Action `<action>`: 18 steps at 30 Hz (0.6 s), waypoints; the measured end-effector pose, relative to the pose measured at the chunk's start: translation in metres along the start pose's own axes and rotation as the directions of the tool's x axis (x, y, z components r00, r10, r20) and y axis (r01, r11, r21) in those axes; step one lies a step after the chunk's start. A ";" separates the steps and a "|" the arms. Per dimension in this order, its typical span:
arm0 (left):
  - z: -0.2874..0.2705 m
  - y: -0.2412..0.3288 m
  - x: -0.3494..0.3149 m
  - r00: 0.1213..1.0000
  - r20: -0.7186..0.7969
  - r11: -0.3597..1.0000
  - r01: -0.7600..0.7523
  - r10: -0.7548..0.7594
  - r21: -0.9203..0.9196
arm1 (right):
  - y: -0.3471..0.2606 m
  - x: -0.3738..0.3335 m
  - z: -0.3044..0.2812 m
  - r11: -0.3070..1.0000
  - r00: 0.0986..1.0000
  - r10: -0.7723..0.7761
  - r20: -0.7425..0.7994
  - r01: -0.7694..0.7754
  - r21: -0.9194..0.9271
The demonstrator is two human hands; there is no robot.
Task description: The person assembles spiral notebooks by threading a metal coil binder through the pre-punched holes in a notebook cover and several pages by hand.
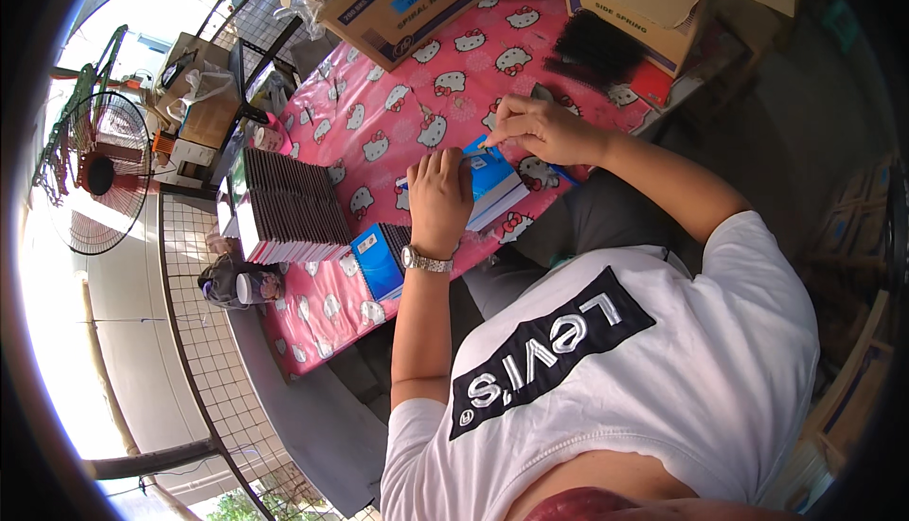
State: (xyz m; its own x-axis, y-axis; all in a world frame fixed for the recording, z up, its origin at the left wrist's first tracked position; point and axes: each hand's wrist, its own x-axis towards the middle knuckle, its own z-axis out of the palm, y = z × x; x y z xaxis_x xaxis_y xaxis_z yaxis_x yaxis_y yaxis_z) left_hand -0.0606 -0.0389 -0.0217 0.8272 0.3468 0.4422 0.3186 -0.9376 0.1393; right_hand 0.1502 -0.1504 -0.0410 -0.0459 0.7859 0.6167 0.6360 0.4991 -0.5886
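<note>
A blue-covered notebook (492,173) lies at the table's near edge, on top of a short stack with white page edges. My left hand (439,190), with a metal watch at the wrist, is closed over its left end, fingers together and bent down. At the notebook's far edge my right hand (544,131) is closed in a pinch; whatever small thing the fingertips hold is too small to name. Left of my left hand sits a small pile of blue spiral notebooks (377,264). Farther left stand tall stacks of notebooks (289,207) with dark bindings.
Black spiral coils (598,48) lie heaped at the far right of the pink patterned table cover (398,142). Cardboard boxes, one closed-sided (402,10) and one with open flaps (630,10), stand at the back. A fan (99,173) and a dark bag (227,282) are on the left.
</note>
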 end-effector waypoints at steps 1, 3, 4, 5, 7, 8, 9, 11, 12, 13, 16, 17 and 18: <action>0.002 -0.001 0.002 1.000 -0.006 1.000 -0.006 0.006 0.013 | 0.002 -0.001 0.002 1.000 1.000 0.016 -0.002 -0.016 -0.013; 0.004 0.000 0.004 0.999 -0.045 0.999 -0.022 0.023 0.026 | 0.003 0.003 0.004 0.998 0.999 0.043 -0.008 -0.043 -0.039; 0.006 0.004 0.005 0.996 -0.077 0.999 -0.032 0.033 0.025 | -0.001 0.004 0.003 0.977 0.978 0.197 0.067 -0.202 0.070; 0.007 0.007 0.006 0.993 -0.109 0.999 -0.042 0.044 0.025 | -0.007 0.004 0.000 0.918 0.929 0.336 0.158 -0.360 0.164; 0.009 0.012 0.006 0.992 -0.104 0.997 -0.072 0.074 0.022 | -0.012 0.005 -0.002 0.936 0.941 0.317 0.121 -0.331 0.122; 0.010 0.013 0.006 0.991 -0.101 0.996 -0.087 0.088 0.020 | -0.010 0.006 0.000 0.989 0.990 0.143 0.005 -0.143 -0.024; 0.008 0.016 0.008 0.992 -0.092 0.996 -0.084 0.086 0.019 | -0.013 0.007 0.000 0.982 0.995 -0.051 -0.083 0.034 -0.188; 0.009 0.015 0.007 0.994 -0.086 0.997 -0.071 0.071 0.003 | -0.023 0.008 -0.003 0.972 0.998 0.057 -0.010 -0.058 -0.226; 0.009 0.014 0.006 0.995 -0.083 0.998 -0.062 0.061 -0.002 | -0.031 0.010 -0.005 0.965 0.994 0.109 0.027 -0.099 -0.244; 0.009 0.013 0.005 0.995 -0.073 0.998 -0.063 0.062 -0.012 | -0.037 0.012 -0.003 0.956 0.989 0.137 0.057 -0.117 -0.268; 0.007 0.011 0.001 0.997 -0.049 0.996 -0.065 0.062 -0.053 | -0.034 0.011 0.007 0.897 0.994 -0.094 0.048 0.105 -0.429; 0.004 0.012 0.000 0.997 -0.045 0.995 -0.062 0.059 -0.074 | -0.026 0.014 0.005 0.987 0.977 0.150 0.151 -0.138 -0.087; 0.002 0.012 -0.001 0.998 -0.041 0.994 -0.057 0.053 -0.092 | -0.010 0.019 0.000 0.884 0.886 0.325 0.329 -0.409 0.227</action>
State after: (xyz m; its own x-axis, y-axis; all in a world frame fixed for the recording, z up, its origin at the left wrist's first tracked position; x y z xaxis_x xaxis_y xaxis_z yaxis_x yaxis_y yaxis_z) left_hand -0.0570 -0.0505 -0.0220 0.8234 0.2948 0.4849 0.2269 -0.9542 0.1950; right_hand 0.1431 -0.1404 -0.0227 -0.0877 0.9792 0.1831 0.4063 0.2030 -0.8909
